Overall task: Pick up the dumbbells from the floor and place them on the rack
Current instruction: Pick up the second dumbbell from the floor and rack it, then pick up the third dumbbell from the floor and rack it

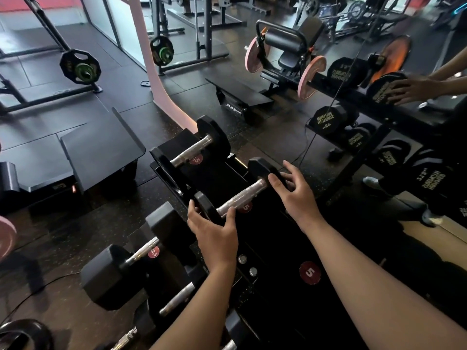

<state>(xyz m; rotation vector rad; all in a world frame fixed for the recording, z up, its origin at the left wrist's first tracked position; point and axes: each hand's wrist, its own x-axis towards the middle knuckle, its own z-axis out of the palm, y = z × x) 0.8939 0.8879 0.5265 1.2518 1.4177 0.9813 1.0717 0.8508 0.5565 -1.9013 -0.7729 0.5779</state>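
The two bare forearms reach in from the lower edge toward the rack (273,248), a black sloped stand with red "5" and "2.5" stickers marking its cradles. All places below are given from this rack.

On the rack's middle cradle lies a small dumbbell (240,198), chrome handle across the slot, one black head at each end. The left hand (214,233) cups the head at the rack's outer edge, thumb on the handle, fingers spread behind the head; its grip is loose and half open. The right hand (295,190) rests with spread fingers on the far head, open, clasping nothing firmly.

A second dumbbell (194,150) already sits in the cradle at the rack's far end, and a heavier one (131,263) in the cradle at the near end, by the "2.5" sticker.

The step in hand looks like seating: the dumbbell is down and being squared in its slot. Next would likely be letting go with both hands and turning to the floor for another; none is clearly visible on the floor here.
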